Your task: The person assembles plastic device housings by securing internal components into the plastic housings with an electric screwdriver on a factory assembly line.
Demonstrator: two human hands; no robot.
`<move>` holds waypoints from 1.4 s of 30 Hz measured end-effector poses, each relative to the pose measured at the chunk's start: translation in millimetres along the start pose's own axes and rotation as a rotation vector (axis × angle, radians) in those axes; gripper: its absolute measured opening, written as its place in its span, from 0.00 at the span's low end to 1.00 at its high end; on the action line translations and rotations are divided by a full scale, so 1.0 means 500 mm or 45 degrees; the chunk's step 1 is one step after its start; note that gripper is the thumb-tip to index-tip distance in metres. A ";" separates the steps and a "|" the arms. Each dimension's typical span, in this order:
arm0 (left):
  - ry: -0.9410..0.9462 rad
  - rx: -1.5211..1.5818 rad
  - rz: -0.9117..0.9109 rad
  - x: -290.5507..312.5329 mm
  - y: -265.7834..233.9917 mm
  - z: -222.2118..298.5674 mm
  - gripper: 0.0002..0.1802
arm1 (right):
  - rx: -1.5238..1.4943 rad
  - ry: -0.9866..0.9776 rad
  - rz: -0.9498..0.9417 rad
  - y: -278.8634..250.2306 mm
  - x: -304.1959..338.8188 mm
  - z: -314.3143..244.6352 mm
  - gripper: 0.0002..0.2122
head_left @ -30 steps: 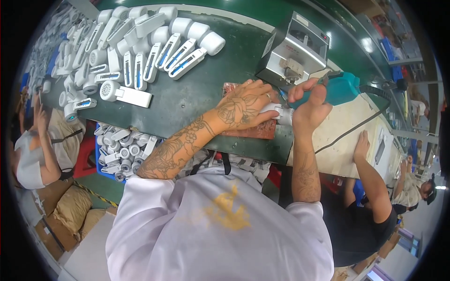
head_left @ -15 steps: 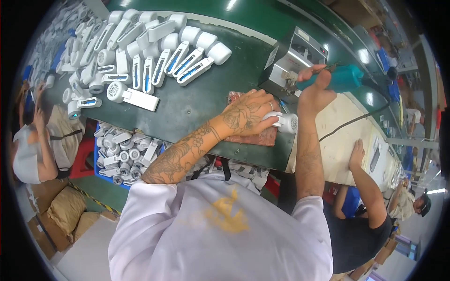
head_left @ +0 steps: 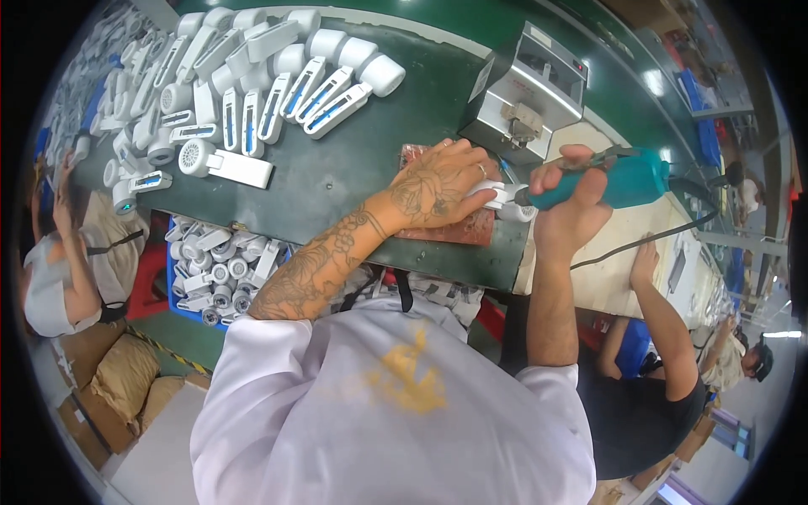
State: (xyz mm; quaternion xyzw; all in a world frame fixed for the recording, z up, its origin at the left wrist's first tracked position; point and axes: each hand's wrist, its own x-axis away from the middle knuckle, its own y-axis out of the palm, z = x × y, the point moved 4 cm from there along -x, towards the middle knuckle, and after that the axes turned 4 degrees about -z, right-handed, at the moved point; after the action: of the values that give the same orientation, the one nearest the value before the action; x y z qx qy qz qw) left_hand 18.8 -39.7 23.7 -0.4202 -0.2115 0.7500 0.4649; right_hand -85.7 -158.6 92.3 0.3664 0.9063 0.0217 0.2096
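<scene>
My left hand (head_left: 446,183) presses a small white handheld fan (head_left: 511,211) against a reddish-brown pad (head_left: 459,233) on the dark green table. Its fingers are wrapped over the handle, and the round head pokes out to the right. My right hand (head_left: 572,220) grips a teal electric screwdriver (head_left: 633,179), held nearly level with its front end pointing left. That tip meets or hovers just over the fan near its neck; contact is hard to make out. Behind the pad stands a grey box-shaped screw feeder (head_left: 523,99).
Many white fans (head_left: 244,168) crowd the table's left, several with open handles showing blue inside. Below the table edge, a blue bin (head_left: 202,316) holds more fan parts. A black cable (head_left: 644,240) trails from the screwdriver. A co-worker's arm (head_left: 661,324) rests at the right bench.
The screwdriver has come down and left from beside the screw feeder to the fan, its tip now at the fan's neck. My left hand keeps its hold on the fan.
</scene>
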 end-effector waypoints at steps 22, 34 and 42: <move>-0.022 0.106 -0.132 -0.013 0.006 -0.002 0.13 | -0.072 -0.022 -0.040 -0.010 0.031 0.036 0.24; 0.273 -0.182 -0.234 0.067 -0.018 0.067 0.16 | -0.385 0.104 0.089 -0.088 0.076 0.001 0.29; -0.905 -0.064 1.090 0.298 -0.376 -0.094 0.22 | -0.206 -0.002 0.214 -0.140 0.144 -0.069 0.30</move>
State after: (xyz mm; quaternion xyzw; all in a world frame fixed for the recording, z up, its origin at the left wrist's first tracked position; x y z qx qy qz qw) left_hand 123.4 177.2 65.9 -0.2007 -0.1835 0.9623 0.0085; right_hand -191.2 -157.3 84.2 0.4228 0.8676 0.1121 0.2367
